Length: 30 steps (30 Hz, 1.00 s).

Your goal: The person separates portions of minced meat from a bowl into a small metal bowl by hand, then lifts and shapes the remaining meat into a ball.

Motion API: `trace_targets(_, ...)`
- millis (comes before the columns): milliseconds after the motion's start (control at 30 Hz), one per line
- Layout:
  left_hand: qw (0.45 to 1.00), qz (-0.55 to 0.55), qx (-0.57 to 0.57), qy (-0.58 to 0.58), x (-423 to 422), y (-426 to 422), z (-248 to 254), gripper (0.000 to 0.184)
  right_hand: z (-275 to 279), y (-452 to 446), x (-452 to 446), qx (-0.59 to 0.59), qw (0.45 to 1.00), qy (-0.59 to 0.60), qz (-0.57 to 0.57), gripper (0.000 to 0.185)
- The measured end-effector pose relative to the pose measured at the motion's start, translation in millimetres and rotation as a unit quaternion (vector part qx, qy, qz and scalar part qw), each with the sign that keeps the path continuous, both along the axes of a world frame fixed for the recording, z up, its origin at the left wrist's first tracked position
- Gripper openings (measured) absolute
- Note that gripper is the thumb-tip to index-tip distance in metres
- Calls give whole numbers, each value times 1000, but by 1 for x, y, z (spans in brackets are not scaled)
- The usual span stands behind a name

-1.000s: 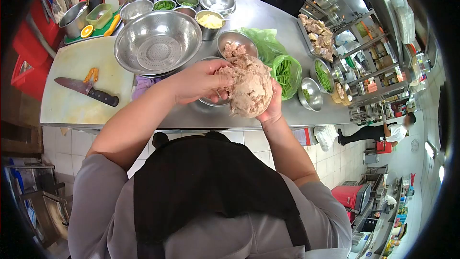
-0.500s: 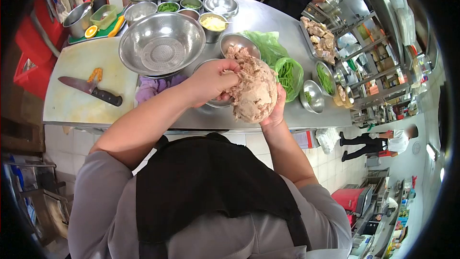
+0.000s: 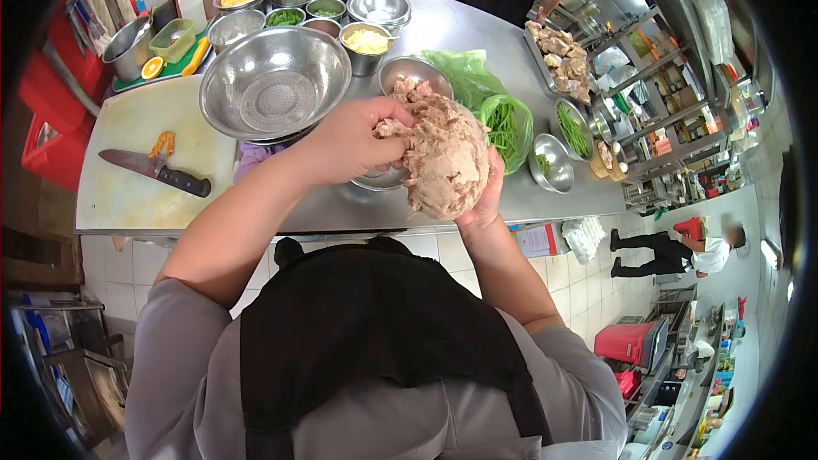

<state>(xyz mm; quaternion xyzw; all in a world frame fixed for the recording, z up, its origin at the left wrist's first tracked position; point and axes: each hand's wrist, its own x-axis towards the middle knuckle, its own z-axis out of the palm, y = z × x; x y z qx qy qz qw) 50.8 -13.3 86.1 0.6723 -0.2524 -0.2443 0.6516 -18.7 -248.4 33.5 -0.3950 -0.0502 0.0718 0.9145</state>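
Note:
A large pale pink lump of ground meat (image 3: 447,162) is held up over the near edge of the steel table. My left hand (image 3: 362,143) pinches its left side with the fingers closed on the meat. Under and behind its right side, my right hand (image 3: 484,196) supports it, most of the fingers hidden. Just beyond the lump is a steel bowl (image 3: 416,73), partly covered by it. Another steel bowl (image 3: 379,181) lies below my left hand, mostly hidden. A big perforated steel colander (image 3: 277,85) stands to the left.
On the white cutting board (image 3: 119,196) lies a knife (image 3: 153,169). Green beans in a green bag (image 3: 509,132), a small bowl (image 3: 554,162) and a tray of meat pieces (image 3: 558,60) are on the right. Two other people are in the kitchen, one beyond the table, one far right.
The lump stays in my hands while the fingers of my left hand shift slightly on its left side. The view has moved a little. The person at far right has changed leg position.

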Motion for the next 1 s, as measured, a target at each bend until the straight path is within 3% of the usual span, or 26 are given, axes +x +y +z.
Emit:
trace_targets(133,988,40,43,-144,3,-6,-9,26,-1,0,-1,25,1000,8,-1,89)
trace_targets(433,983,-57,-108,140,15,-6,-1,29,-3,0,-9,57,997,26,-44,83)
trace_targets(633,996,-82,-34,-18,9,5,8,39,3,-7,-10,10,998,-5,-59,83)
trace_targets(933,991,-79,104,-12,6,6,40,38,11,-8,-16,4,999,-26,-42,84)
trace_targets(1000,973,-66,134,-177,9,3,34,32,12,-8,-16,6,999,-30,-35,85)
